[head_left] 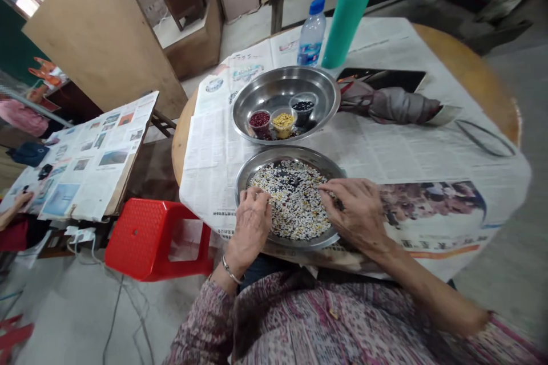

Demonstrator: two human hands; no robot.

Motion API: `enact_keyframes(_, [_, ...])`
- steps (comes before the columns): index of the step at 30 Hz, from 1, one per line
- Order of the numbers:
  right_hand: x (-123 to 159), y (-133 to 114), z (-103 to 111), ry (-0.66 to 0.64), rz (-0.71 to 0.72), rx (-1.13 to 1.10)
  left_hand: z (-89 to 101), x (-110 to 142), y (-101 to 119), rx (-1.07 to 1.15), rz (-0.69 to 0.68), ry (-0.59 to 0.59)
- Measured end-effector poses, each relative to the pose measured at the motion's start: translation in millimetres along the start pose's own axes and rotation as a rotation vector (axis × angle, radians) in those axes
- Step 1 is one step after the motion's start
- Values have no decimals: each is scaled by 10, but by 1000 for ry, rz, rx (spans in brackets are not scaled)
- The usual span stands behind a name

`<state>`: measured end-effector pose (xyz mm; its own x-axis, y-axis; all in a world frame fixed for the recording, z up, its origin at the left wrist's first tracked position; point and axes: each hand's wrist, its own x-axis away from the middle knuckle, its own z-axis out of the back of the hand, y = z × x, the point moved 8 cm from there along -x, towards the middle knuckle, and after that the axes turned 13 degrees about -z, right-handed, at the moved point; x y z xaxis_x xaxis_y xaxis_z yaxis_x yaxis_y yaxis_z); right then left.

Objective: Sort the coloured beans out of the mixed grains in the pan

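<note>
L hand [250,222] and R hand [357,211] reach into a steel pan [327,164] of mixed grain [295,199], mostly white w/ black & yellow bits, lying btwn them. L fingers curl close together over the pan's left side; R thumb & forefinger sit narrow, nearly tip to tip, at the right. Whether either holds a grain, can't tell. Just beyond both hands, a 2nd bowl [274,88] carries cups of red beans [259,120], yellow beans [283,121] & black beans [303,106].

Technique, as a judgement: fingertips light, grain spread thin, one bit pinched at a time, no wt. on the rim lest the pan tip.

Hard to see: grain under the L fingers; R hand's lower fingers, partly tucked behind its palm; loose dark bits round the cups, too small to ID. Fwd-right of R hand, a gray bundle [389,104], poss. a folded umbrella, overlaps a dark flat item [402,78], ID unclear. Well left of L hand, another person's hand [23,198] shows, body cut off at frame edge.
</note>
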<state>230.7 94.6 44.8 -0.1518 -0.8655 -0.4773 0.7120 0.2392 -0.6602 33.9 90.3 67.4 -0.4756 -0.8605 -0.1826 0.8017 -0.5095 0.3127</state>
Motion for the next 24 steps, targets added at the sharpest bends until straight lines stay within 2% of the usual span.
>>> enact_keyframes(3, [-34, -131, -48, -111, 79, 174, -9, 36, -62, -44, 76, 60])
enact_keyframes(7, [-85, -105, -248, -281, 29, 324, -153, -9, -126, -49, 149, 30])
enact_keyframes(10, [-83, -99, -477, -373, 19, 239, -290, -146, -90, 66, 109, 18])
enact_keyframes(13, [-146, -112, -656, -383, -16, 72, -404, -330, -36, 224, 54, 32])
enact_keyframes(16, [-246, -84, -745, -431, -119, -96, -362, -407, -11, 358, 23, 110])
enact_keyframes(19, [-212, -115, -741, -563, -161, -173, -210, -276, 31, 368, -30, 124])
enact_keyframes(24, [58, -353, -386, -564, 125, -125, -70, 96, -13, 182, -21, 29])
